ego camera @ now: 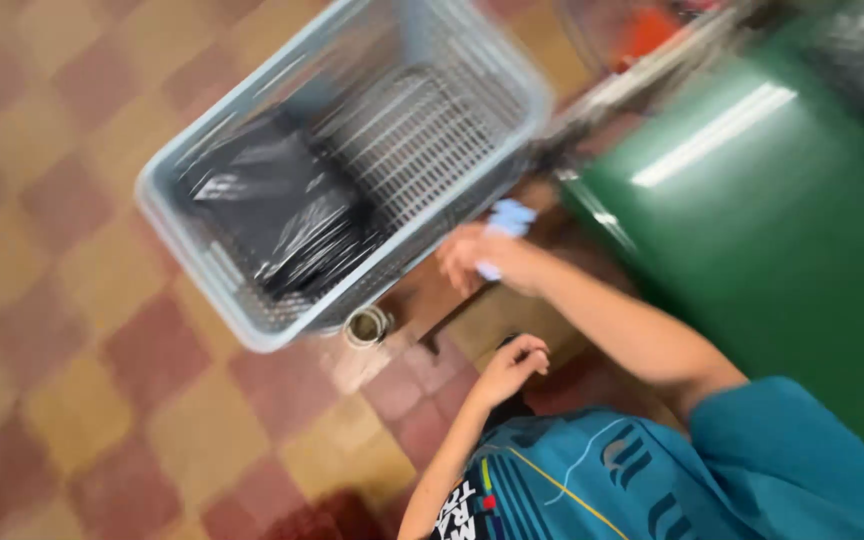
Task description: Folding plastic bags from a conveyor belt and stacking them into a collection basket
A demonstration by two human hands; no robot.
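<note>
A small pale-blue object [508, 222], too blurred to identify, is pinched in the fingers of the right hand [482, 258], which reaches forward with the arm outstretched to a spot just beside the near right wall of a grey plastic laundry basket [214, 268]; the object sits close to the basket's rim but whether it touches cannot be told. The basket stands on a floor [72, 360] of red and yellow checkered tiles, toward the upper middle of the view, its slatted walls open at the top; inside it, against the left end, lies a crumpled black plastic bag [272, 215], while the right half of the bottom is bare grid. The left hand [514, 365] hovers lower, near the person's body, its fingers curled loosely inward over something dark that is mostly hidden; whether it actually grips it cannot be told. Just below the basket's near corner a small round tin or jar [366, 326] rests on the floor. A brown, low piece of wood [422, 295] lies beneath the right hand. At the right edge rises a large green surface [772, 230] with a bright streak of reflected light. The person wears a teal shirt [652, 480] with printed stripes, seen at the lower right
</note>
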